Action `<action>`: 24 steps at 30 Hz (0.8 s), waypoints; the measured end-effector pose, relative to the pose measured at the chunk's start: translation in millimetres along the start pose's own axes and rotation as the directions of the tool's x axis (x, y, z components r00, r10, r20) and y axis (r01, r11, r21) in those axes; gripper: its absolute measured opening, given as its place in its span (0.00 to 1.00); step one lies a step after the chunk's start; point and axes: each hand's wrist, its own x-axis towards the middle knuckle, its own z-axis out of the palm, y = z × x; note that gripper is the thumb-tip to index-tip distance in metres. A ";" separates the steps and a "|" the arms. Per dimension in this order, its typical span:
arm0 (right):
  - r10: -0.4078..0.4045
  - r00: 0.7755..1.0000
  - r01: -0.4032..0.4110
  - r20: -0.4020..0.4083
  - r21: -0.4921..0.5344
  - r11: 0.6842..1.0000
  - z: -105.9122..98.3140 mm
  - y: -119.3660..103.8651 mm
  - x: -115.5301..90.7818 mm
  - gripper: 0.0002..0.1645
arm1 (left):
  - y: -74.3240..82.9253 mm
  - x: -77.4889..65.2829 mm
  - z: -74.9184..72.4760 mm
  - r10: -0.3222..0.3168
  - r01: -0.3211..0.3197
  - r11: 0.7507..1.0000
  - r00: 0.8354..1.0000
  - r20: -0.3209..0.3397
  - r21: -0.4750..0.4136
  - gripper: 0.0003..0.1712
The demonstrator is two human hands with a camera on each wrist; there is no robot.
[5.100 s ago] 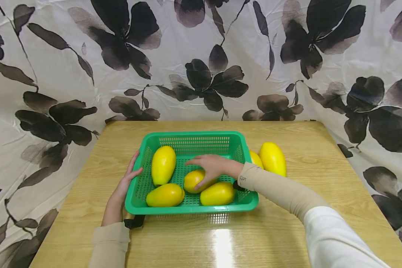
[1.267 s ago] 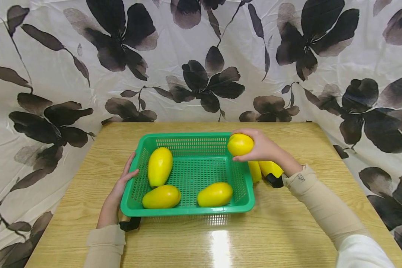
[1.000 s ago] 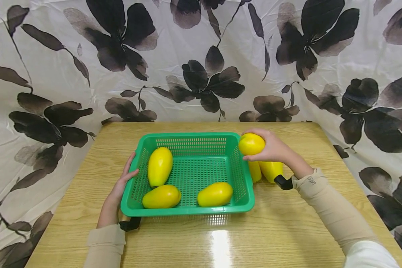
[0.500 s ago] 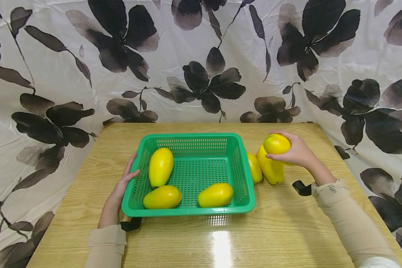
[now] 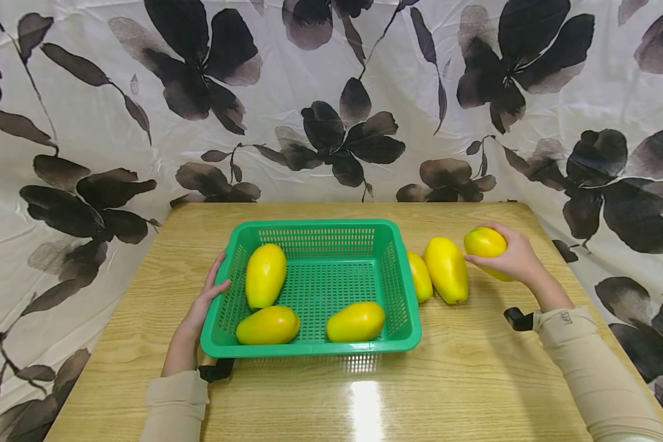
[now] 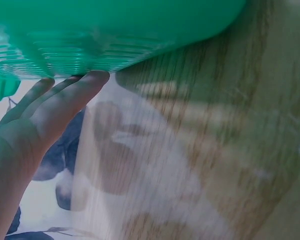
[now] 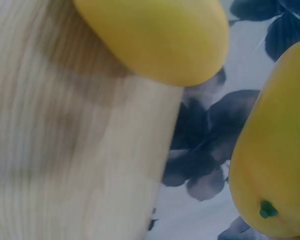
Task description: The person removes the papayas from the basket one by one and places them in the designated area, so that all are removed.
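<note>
We see a wood-grain worktop (image 5: 442, 380); directly on it: green basket (image 5: 309, 350), yellow fruit (image 5: 421, 279) just to its right, second fruit (image 5: 446, 271) farther right.

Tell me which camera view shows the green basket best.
The head view: it shows the green basket from above, rim and inside, with three yellow fruits in it. The left wrist view catches only part of it, close up beside the left hand; the right wrist view shows none of it.

The green rectangular plastic basket (image 5: 309, 350) looks smooth, slightly glossy. Yellow oval fruits (image 5: 446, 270) look smooth. The pale-brown wood-grain tabletop (image 5: 447, 374) shines
</note>
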 end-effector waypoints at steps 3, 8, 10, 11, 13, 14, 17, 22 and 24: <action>0.013 1.000 -0.013 -0.003 -0.012 1.000 1.1 5.7 -0.3 0.43 | -0.2 1.0 0.2 0.004 -0.004 0.999 1.000 0.003 -0.033 0.36; 0.027 1.000 -0.027 -0.011 -0.034 0.999 3.9 13.4 -2.4 0.43 | -0.2 1.7 0.1 0.007 -0.006 0.999 1.000 0.001 -0.037 0.36; 0.033 0.999 -0.033 -0.010 -0.044 0.998 4.9 16.5 -3.1 0.42 | -0.4 1.3 -0.1 0.005 -0.005 1.000 1.000 0.000 -0.014 0.36; 0.037 0.999 -0.037 -0.009 -0.047 0.998 5.3 18.2 -3.2 0.42 | -0.5 1.5 -0.2 0.006 -0.006 1.000 1.000 0.000 -0.022 0.36; 0.047 0.999 -0.047 -0.004 -0.052 0.998 6.5 22.2 -3.2 0.42 | -0.4 2.4 -0.2 0.010 -0.010 0.999 1.000 -0.003 -0.040 0.36; 0.053 0.999 -0.053 -0.002 -0.056 0.997 7.2 24.5 -3.1 0.42 | -0.3 2.9 -0.1 0.012 -0.012 0.998 1.000 -0.003 -0.056 0.36; 0.070 0.997 -0.070 0.010 -0.070 0.995 10.1 32.9 -2.2 0.44 | 0.1 4.1 0.4 0.026 -0.026 0.995 1.000 -0.003 -0.101 0.36; 0.105 0.994 -0.100 0.042 -0.096 0.990 17.4 47.7 -1.4 0.45 | -0.8 0.4 -0.4 0.017 -0.016 0.999 1.000 0.010 -0.047 0.35; 0.118 0.992 -0.112 0.051 -0.103 0.988 20.6 52.7 -1.4 0.46 | -1.2 -1.4 -0.8 0.014 -0.014 0.999 1.000 0.020 -0.030 0.35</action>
